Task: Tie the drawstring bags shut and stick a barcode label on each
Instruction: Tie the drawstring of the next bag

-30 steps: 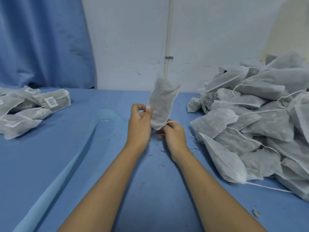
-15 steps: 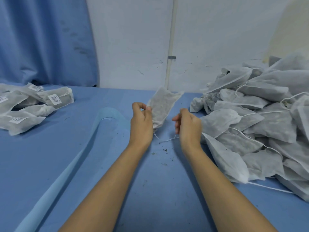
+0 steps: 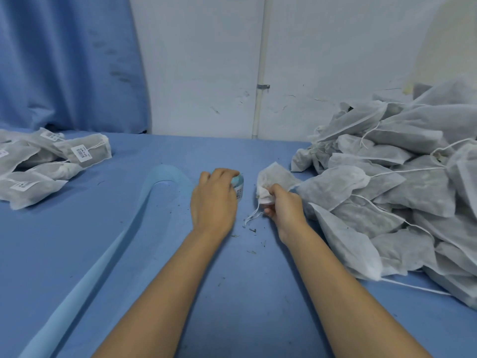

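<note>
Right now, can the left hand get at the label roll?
Likely yes: the left hand is on the label roll, fingers curled over its top, nothing between them. The right hand holds the bag beside it, out of the way.

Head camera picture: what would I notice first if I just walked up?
The big heap of grey bags piled on the right. In the middle, the right hand grips one bag by its neck while the left hand holds a label roll. Labelled bags lie far left.

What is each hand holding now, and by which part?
The right hand grips a drawstring bag by its gathered neck. The left hand grips the label roll from above.
</note>
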{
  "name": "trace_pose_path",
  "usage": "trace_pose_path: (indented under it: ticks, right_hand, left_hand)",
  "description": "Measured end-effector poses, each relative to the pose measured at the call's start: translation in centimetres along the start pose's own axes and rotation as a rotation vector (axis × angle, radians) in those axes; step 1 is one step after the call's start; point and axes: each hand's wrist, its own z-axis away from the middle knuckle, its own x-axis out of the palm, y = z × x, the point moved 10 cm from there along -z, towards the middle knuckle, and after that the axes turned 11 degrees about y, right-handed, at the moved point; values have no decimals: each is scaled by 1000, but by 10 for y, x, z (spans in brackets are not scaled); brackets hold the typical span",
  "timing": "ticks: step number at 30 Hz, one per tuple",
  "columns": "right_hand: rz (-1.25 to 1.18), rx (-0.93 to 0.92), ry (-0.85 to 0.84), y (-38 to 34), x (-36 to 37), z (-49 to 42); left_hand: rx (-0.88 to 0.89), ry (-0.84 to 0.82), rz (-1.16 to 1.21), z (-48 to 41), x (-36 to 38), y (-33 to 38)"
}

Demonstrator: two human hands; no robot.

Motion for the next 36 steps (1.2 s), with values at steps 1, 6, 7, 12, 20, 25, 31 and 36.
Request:
trace_pose_path:
  ticks: [1, 6, 7, 12, 20, 25, 31, 36]
  right_hand:
    - [17, 4, 4, 1, -1, -1]
    - [131, -63, -32, 0, 5, 0]
    - [143, -78, -39, -1, 6, 1]
    - [198, -137, -71, -2, 12, 3]
    - [192, -143, -80, -1, 13, 5]
    - [38, -64, -115, 2, 19, 7]
    - [13, -20, -179, 7, 28, 12]
    - [-26, -29, -172, 4, 27, 13]
  left_hand:
    - [112, -46, -131, 2, 7, 4]
    - [113, -165, -268, 7, 29, -16]
    - [111, -166, -274, 6, 29, -19]
    - [99, -165, -166, -2, 25, -21]
    - [156, -147, -123, -8, 13, -25]
    - [145, -147, -238, -15, 10, -43]
    - [142, -104, -213, -15, 1, -50]
    - [-30, -4, 164, -7, -8, -21]
